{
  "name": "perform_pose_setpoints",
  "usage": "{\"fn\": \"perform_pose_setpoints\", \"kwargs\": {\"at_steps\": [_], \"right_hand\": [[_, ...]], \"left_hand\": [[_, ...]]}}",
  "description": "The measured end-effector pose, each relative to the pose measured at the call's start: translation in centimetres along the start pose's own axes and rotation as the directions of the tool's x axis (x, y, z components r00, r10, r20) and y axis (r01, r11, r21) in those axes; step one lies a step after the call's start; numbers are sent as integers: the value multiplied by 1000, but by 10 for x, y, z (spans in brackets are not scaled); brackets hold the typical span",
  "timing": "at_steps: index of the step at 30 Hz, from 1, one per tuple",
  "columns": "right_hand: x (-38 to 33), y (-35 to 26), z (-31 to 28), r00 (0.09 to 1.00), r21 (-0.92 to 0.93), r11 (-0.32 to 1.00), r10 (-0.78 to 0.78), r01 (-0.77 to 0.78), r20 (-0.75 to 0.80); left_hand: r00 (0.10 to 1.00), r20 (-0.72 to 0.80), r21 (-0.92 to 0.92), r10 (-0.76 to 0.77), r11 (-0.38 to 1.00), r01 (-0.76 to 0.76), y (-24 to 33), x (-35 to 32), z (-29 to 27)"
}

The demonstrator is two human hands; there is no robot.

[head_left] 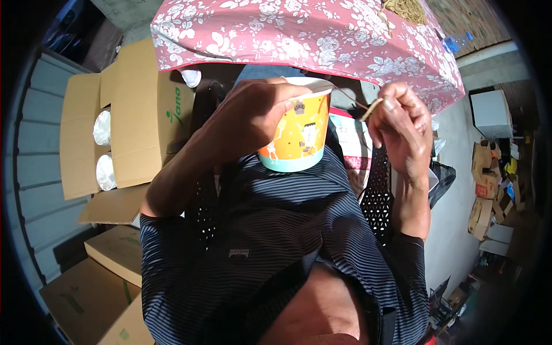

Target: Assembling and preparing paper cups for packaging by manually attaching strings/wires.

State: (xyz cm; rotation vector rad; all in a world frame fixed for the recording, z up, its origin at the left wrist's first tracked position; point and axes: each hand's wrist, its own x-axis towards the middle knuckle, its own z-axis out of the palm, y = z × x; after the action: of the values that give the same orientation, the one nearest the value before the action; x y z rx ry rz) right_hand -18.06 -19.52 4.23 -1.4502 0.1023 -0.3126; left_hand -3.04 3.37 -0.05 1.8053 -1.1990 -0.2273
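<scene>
Looks like we're stringing the paper tub in front of our striped shirt, left hand curled over its rim, right hand pinching the cord, so probably a gentle pull next.

Tub before torso, cartons left
</scene>
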Motion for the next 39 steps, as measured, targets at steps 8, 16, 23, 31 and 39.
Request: {"fn": "perform_pose_setpoints", "kwargs": {"at_steps": [8,16,23,31,39], "right_hand": [[5,15,21,993,-86,991,103,-99,48],[4,22,27,987,-97,986,145,-139,62],[8,26,27,985,-93,985,151,-143,83],[12,33,19,980,-55,984,174,-169,98],[16,38,21,978,-85,976,203,-198,56]], "left_hand": [[988,155,-84,22,996,-9,-10,5,-7],[989,18,-33,-150,988,150,-15,9,-5],[998,-19,-293,-53,955,45,-21,7,10],[961,253,-259,-116,948,182,-17,9,-10],[969,191,-280,-159,937,209,-29,14,-3]]}}
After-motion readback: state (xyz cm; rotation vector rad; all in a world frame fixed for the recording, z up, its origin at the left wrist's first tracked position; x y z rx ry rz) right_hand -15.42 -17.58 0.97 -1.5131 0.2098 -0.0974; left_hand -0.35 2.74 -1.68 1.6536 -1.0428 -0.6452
